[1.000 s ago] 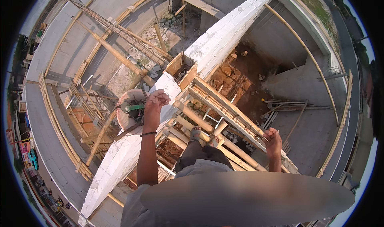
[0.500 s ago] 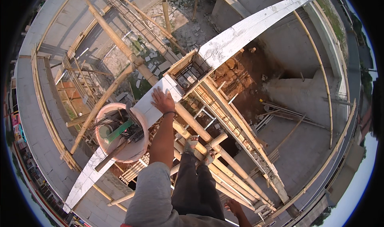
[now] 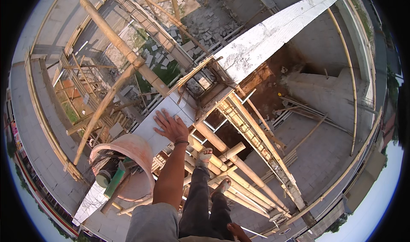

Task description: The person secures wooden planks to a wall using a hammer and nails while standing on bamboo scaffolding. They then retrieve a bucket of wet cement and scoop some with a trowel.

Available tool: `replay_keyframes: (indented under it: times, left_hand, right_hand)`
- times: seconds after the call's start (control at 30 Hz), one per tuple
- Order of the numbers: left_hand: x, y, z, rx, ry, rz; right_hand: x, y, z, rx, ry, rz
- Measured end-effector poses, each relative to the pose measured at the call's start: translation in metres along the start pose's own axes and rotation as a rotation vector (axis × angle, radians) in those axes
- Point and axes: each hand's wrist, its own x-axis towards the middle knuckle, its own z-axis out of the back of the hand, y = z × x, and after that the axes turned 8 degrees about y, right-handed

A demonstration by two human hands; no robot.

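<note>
My left hand (image 3: 173, 127) lies flat with fingers spread on the top of the white block wall (image 3: 147, 129), beside the square column opening (image 3: 200, 83) with its wooden formwork and steel bars. It holds nothing. Left of that hand, a worn pinkish bucket (image 3: 143, 150) stands tilted on the wall top. Inside it are tangled wire, a green tube-like piece (image 3: 114, 183) and a wooden handle (image 3: 113, 199). My right hand (image 3: 235, 231) hangs low by my leg at the bottom edge. Its fingers are small and partly hidden.
My feet (image 3: 206, 155) stand on bamboo poles (image 3: 243, 182) high over a drop. Right of the column runs a long form with a steel cage (image 3: 247, 133). Another white wall top (image 3: 273, 35) stretches to the upper right. Rubble (image 3: 200, 24) lies below.
My view has shifted, and the column opening appears nearer. The bucket appears lower and more tilted. My left hand stays flat on the wall; my right hand appears lower and closer to my leg.
</note>
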Motion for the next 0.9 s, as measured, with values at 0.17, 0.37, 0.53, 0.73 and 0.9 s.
replay_keyframes:
  times: [0.17,0.37,0.53,0.73,0.9]
  left_hand:
    - [0.0,0.0,-0.003,-0.004,-0.06,-0.035]
    - [-0.001,0.003,-0.008,-0.017,-0.074,-0.048]
    - [-0.001,0.002,-0.009,0.009,-0.053,-0.046]
    - [-0.001,0.003,-0.013,0.025,-0.09,-0.066]
    - [-0.001,0.007,-0.02,0.04,-0.119,-0.06]
  right_hand:
    - [0.041,-0.022,0.01,-0.075,0.028,0.197]
    - [0.049,-0.006,0.018,-0.071,-0.047,0.04]
    - [0.078,0.061,0.05,-0.107,-0.114,0.017]
    - [0.162,0.163,0.08,-0.329,-0.285,0.29]
    - [0.199,0.165,0.04,-0.102,-0.249,0.453]
